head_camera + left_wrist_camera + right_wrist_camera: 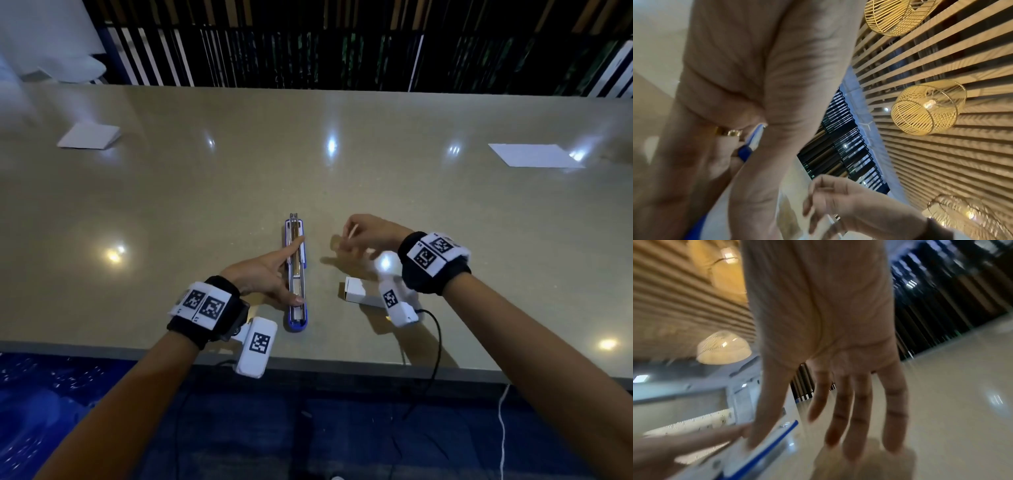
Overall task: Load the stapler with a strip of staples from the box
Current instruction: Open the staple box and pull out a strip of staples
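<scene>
From the head view, the stapler (pixel 296 274) lies opened flat on the table (pixel 171 205); the left hand (pixel 263 274) rests on it, fingers straight. The right hand (pixel 363 236) hovers near the box (pixel 359 294) (grip unclear). Right wrist view: its fingers (pixel 857 410) look spread.

Right hand (pixel 838 353) hangs above the counter (pixel 951 402), palm toward us, fingers (pixel 896 410) straight and spread, pointing down, nothing in them, all smeared by blur. Its thumb reaches down toward the blue-edged stapler (pixel 764 449), which lies opened flat on the counter at lower left; whether they touch I can't tell. The left hand (pixel 694 441) comes in from the left edge, one fingertip on the stapler. A pale lamp (pixel 723 350) glows overhead.
</scene>
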Demonstrator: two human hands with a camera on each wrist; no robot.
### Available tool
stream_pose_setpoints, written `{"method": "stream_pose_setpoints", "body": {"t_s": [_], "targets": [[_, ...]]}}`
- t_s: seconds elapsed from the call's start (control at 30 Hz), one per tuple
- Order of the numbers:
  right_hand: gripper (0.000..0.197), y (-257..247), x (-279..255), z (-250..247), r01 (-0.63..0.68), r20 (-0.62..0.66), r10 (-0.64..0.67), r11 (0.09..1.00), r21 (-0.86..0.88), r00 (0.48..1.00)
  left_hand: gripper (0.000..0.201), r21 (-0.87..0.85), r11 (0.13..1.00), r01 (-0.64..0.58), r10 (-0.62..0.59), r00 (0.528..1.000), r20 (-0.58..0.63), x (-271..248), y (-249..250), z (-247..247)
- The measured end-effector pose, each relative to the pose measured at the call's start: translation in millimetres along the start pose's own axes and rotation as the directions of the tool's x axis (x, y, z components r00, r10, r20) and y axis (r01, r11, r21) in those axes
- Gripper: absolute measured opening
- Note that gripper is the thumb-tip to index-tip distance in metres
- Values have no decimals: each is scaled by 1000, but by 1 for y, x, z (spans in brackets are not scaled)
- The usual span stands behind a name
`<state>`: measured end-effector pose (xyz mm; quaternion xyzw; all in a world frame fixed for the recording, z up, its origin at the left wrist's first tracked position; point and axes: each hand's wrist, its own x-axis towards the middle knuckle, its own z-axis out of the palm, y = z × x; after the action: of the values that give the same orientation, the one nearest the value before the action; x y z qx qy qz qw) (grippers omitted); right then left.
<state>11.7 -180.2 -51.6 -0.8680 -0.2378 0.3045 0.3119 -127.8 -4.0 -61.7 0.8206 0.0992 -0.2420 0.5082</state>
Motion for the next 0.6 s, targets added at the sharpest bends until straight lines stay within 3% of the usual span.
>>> {"method": "stream_pose_setpoints", "body": {"t_s": [0.1,0.17,0.33,0.6], "targets": [[48,3,-14,4,-85,139,169,877,-473,976,124,82,995,61,-63,998,24,6,0,-6],[64,5,-22,8,-76,185,221,813,-577,958,129,133,984,114,-121,992,46,10,1,-8],[57,14,-30,14,-17,152,142,782,-623,978,121,452,874,178,-151,984,-96,7,8,-7],[36,30,-33,14,-26,87,71,897,-441,994,114,540,830,136,-50,984,-171,5,0,-4]]}}
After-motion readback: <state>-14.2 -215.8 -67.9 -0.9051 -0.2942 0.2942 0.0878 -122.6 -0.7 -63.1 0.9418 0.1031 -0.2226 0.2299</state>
